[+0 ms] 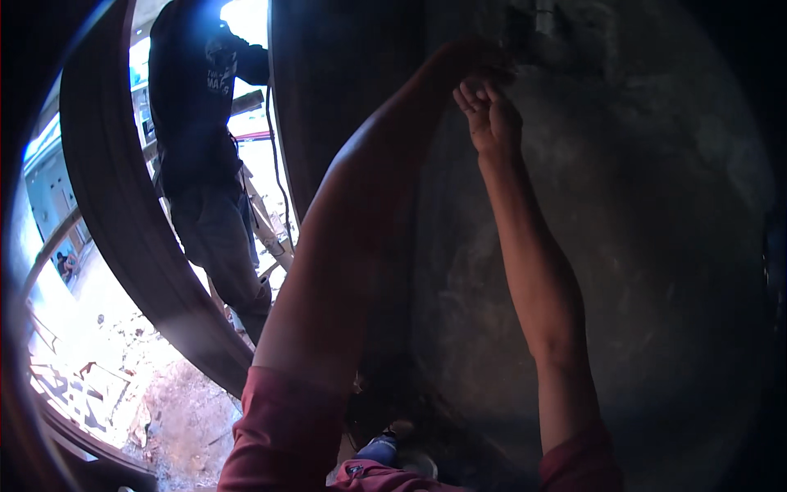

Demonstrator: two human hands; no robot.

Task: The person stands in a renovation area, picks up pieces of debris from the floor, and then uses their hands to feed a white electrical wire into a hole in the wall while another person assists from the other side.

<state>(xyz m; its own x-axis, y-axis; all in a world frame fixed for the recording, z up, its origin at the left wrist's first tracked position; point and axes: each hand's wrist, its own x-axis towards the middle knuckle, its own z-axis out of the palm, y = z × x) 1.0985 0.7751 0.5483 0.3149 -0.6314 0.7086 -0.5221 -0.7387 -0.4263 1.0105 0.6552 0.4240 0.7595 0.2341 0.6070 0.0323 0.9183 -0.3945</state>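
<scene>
Both my arms reach up toward a dark grey wall (525,328) that looks like rough plaster. My left hand (479,59) is in deep shadow close to the wall, near a dark patch (537,33) high up that could be a hole or a fitting. Its fingers are too dim to read. Just below it, my right hand (493,119) has its fingers curled in and the fingertips drawn together. Whatever they hold, if anything, is too small and dark to make out.
To the left, a curved-looking dark frame (106,189) borders a bright opening. A person (197,123) in a dark top stands there beside wooden poles (266,217). Rubble-strewn ground (123,361) lies outside. Low down near my body is a blue object (377,449).
</scene>
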